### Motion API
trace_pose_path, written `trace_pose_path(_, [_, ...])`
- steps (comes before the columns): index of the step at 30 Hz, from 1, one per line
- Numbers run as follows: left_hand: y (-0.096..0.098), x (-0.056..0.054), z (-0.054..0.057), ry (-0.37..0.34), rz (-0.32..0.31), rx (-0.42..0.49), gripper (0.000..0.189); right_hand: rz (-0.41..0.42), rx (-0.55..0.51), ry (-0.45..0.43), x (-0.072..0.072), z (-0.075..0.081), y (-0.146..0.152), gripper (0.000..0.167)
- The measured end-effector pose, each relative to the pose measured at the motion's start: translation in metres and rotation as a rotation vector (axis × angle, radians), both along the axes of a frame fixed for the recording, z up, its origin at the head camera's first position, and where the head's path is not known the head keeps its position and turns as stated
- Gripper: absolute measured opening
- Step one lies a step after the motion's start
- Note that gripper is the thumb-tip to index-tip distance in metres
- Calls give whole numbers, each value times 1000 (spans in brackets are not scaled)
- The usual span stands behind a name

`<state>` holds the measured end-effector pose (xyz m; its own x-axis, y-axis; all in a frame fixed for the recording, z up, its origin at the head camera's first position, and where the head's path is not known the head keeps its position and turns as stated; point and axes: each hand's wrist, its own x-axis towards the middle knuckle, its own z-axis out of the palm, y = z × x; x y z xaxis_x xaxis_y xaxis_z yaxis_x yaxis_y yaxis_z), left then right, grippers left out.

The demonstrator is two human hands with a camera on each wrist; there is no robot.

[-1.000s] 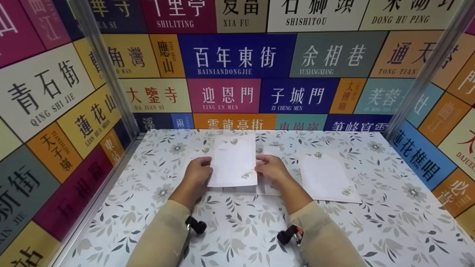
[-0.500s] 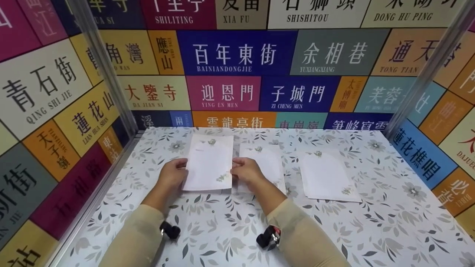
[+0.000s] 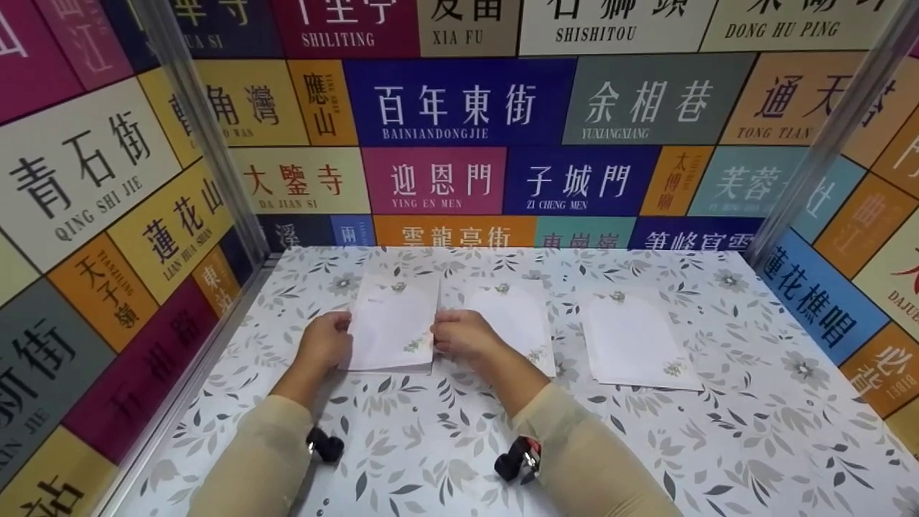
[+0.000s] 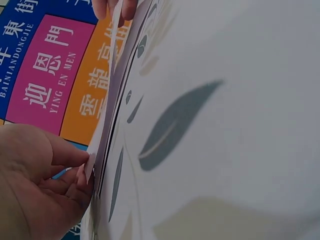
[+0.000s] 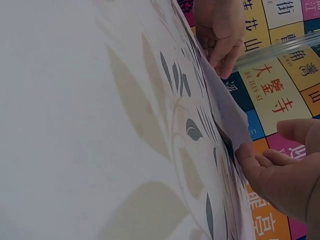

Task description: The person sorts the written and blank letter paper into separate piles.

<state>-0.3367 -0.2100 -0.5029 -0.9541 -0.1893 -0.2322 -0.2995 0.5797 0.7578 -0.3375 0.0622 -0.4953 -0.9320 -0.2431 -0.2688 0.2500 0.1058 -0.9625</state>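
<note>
A white sheet of letter paper (image 3: 391,327) with leafy sprigs at its corners lies at the left of a row of three in the head view. Along its left edge my left hand (image 3: 325,341) pinches the paper between thumb and fingers; the left wrist view shows that pinch at the lower left. At the opposite edge is my right hand (image 3: 465,336). In the right wrist view its fingertips (image 5: 244,156) touch the paper's edge, with thumb and fingers spread apart. The paper's near edge shows a slight gap over what lies beneath.
A matching middle sheet (image 3: 508,312), partly behind the right hand, and a right-hand sheet (image 3: 632,334) lie on the floral table covering (image 3: 431,445). Sign-printed wall panels (image 3: 459,104) stand close behind and on both sides. Small black devices (image 3: 327,445) sit at both wrists.
Both hands have carried the sheet left from between the left and middle papers, then lowered it onto the left spot. The right hand's thumb and fingers have parted.
</note>
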Motion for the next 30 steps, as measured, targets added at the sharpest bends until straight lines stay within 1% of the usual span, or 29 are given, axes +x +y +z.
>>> trace_pose_path(3, [0, 1, 1, 32, -13, -43, 51, 6, -52, -36, 2, 1, 1, 54])
trace_pose_path(7, [2, 5, 3, 75, -10, -87, 51, 5, -112, -55, 4, 2, 4, 50])
trace_pose_path(11, [6, 7, 8, 49, 30, -35, 52, -12, -103, -12, 2, 2, 10, 45])
trace_pose_path(14, [11, 5, 11, 35, 43, 22, 51, -21, -89, 15, 0, 2, 19, 47])
trace_pose_path(17, [20, 1, 10, 58, 24, 34, 51, -31, -98, 27, -1, 4, 30, 51])
trace_pose_path(22, [39, -7, 7, 119, -34, 49, 50, -55, -109, 28, -1, 6, 51, 57])
trace_pose_path(26, [57, -10, 5, 161, -80, 86, 48, -87, -89, 11, -3, 9, 71, 60])
trace_pose_path(29, [72, -12, 4, 199, -115, 96, 47, -113, -61, -5, -4, 10, 87, 61])
trace_pose_path(30, [77, -12, 4, 206, -118, 100, 47, -117, -55, -8, -5, 10, 92, 61])
